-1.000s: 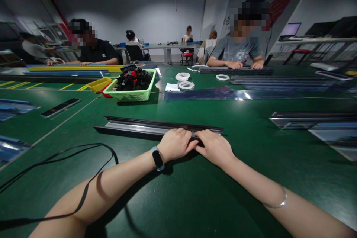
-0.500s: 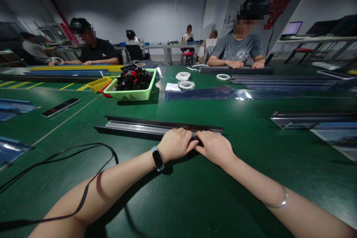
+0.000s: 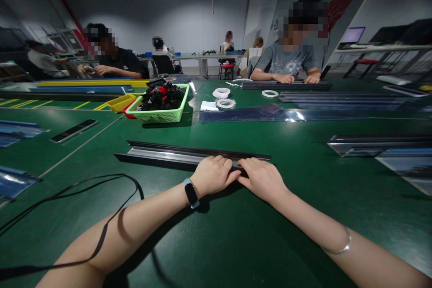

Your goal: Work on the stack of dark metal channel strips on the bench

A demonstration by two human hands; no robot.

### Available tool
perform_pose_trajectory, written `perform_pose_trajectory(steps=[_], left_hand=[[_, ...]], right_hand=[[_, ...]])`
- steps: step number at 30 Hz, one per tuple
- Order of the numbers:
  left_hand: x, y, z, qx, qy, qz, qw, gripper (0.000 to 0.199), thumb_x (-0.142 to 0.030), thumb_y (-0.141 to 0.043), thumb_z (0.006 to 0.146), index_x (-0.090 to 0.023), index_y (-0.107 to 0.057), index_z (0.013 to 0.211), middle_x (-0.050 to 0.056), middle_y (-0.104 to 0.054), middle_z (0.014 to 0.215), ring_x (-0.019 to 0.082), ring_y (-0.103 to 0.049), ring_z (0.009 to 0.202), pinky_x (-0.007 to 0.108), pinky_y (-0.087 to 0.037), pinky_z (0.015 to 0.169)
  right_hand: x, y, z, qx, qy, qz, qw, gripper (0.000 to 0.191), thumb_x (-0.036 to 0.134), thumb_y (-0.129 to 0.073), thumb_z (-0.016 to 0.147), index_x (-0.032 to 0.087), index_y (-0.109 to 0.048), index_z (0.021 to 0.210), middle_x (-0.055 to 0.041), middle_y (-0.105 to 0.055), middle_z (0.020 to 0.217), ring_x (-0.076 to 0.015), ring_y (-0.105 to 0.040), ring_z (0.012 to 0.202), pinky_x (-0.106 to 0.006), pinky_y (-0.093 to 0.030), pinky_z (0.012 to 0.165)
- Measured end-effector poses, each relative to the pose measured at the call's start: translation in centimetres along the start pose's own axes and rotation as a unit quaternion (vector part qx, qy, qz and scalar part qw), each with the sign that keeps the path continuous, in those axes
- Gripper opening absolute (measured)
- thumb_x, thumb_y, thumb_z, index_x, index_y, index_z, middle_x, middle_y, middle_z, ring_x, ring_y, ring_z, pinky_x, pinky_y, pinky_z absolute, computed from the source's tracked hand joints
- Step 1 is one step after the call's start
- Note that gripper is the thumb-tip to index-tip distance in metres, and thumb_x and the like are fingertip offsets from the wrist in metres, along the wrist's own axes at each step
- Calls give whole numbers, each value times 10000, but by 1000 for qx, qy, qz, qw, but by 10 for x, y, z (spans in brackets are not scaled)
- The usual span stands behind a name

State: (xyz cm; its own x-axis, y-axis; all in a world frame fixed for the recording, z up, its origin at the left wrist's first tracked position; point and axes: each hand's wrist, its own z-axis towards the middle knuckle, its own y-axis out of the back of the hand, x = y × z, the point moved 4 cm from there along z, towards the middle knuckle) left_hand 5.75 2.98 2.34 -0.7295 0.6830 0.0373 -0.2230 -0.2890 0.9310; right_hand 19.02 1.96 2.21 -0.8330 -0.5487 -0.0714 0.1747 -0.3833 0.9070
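Note:
A long dark channel-shaped strip [image 3: 162, 154] with a shiny inner face lies on the green table in front of me, running left to right. My left hand [image 3: 213, 173] grips its near edge right of the middle, fingers curled over into the channel and thumb along the near side. Close beside it, my right hand [image 3: 261, 177] grips the same strip near its right end, fingers bent over the edge. The two thumbs nearly meet. My fingertips are partly hidden inside the channel.
A green basket [image 3: 162, 116] of black and red parts stands beyond the strip, beside a yellow bin [image 3: 120, 104]. White tape rolls [image 3: 225, 104] lie farther back. A black cord [image 3: 97, 180] crosses my left forearm. More strips [image 3: 381, 140] lie right. Two co-workers sit opposite.
My right hand has shifted very slightly right along the strip. My left hand stays in place. The co-worker at the far left has raised both hands from the table.

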Motion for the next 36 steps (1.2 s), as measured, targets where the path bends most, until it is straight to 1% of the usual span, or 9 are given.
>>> perform_pose_trajectory(steps=[4,8,11,17,26,30,36], left_hand=[[6,0,0,-13,22,10,1000,462,-493,-271,857,-132,-529,726,72,-573,712,164,-546,724,296,-401,655],[12,-1,-1,-19,38,23,999,447,-449,-275,867,-135,-533,680,70,-569,678,163,-535,692,300,-388,637],[11,0,-2,-28,25,18,999,401,-412,-283,874,-134,-526,716,64,-558,689,150,-525,701,286,-384,642],[1,-1,-1,-23,-19,18,999,343,-398,-284,873,-146,-497,778,53,-529,729,145,-509,728,268,-379,616],[2,-3,-1,-21,-14,22,999,344,-423,-290,866,-156,-486,773,46,-532,738,152,-503,730,273,-388,619],[2,-3,0,-26,-12,21,999,339,-421,-301,864,-155,-490,773,46,-536,735,151,-506,722,271,-390,615],[4,-4,1,-21,0,26,999,357,-434,-279,868,-161,-486,770,40,-538,738,155,-504,723,280,-392,621]], right_hand=[[-6,4,-2,-11,-27,-13,1000,314,433,-418,817,149,-543,862,-58,-576,722,-161,-522,694,-269,-307,599],[-4,-3,-3,3,-34,11,999,328,458,-402,819,162,-543,804,-48,-582,727,-156,-530,699,-265,-317,603],[-2,-8,-1,4,-33,23,999,303,438,-424,810,162,-543,777,-51,-587,739,-154,-532,717,-262,-325,619],[-3,-9,-1,11,-25,26,999,247,386,-449,801,162,-553,819,-41,-592,742,-150,-536,715,-263,-326,618],[-6,-11,1,27,-7,20,999,213,378,-467,797,175,-531,785,-22,-574,732,-149,-537,707,-267,-302,586],[-7,-12,2,31,6,11,999,241,403,-455,807,177,-537,791,-23,-575,735,-152,-538,688,-264,-294,569],[-9,-13,5,27,8,13,1000,259,413,-443,813,172,-536,792,-35,-582,751,-155,-538,707,-266,-302,596]])
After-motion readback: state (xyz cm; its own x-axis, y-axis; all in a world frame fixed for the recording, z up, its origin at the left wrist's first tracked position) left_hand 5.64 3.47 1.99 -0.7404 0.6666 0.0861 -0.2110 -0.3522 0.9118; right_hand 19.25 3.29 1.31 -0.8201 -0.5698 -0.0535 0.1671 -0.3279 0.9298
